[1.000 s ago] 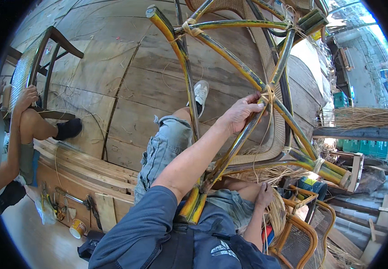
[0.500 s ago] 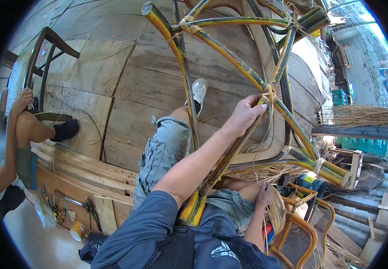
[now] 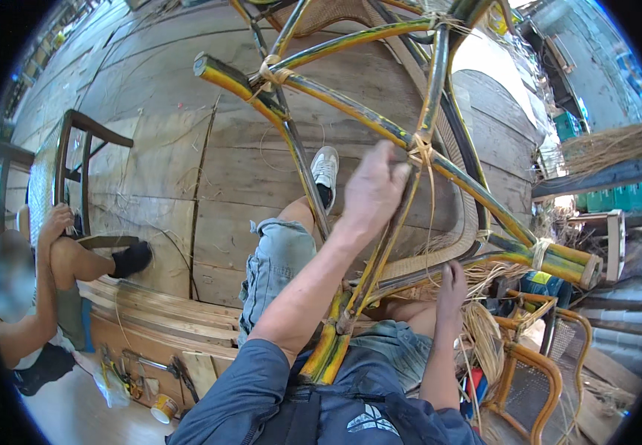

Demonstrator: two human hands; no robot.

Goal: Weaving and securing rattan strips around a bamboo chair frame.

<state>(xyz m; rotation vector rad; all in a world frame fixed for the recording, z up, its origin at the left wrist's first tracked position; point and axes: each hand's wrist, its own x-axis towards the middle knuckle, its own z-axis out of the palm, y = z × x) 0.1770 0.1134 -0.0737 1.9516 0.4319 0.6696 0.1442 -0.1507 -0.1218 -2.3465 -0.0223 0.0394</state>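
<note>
A furniture workshop for cane and bamboo work. A half-bound bamboo frame [image 3: 380,126] fills 12 to 3 o'clock over a plank floor [image 3: 158,178]. Hand tools [image 3: 139,371] lie at 7 o'clock, cane strips [image 3: 484,337] at 4, an unfinished chair [image 3: 69,170] at 9.

Crossing bamboo poles [image 3: 351,111] of the frame fence the hands; open plank floor [image 3: 158,170] lies left of them.

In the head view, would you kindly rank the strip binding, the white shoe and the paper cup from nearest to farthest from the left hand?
1. Strip binding: at the left hand's fingertips, on the cane joint.
2. White shoe: just left of the hand, on the wooden floor.
3. Paper cup: far down at lower left, by the tools.
</note>
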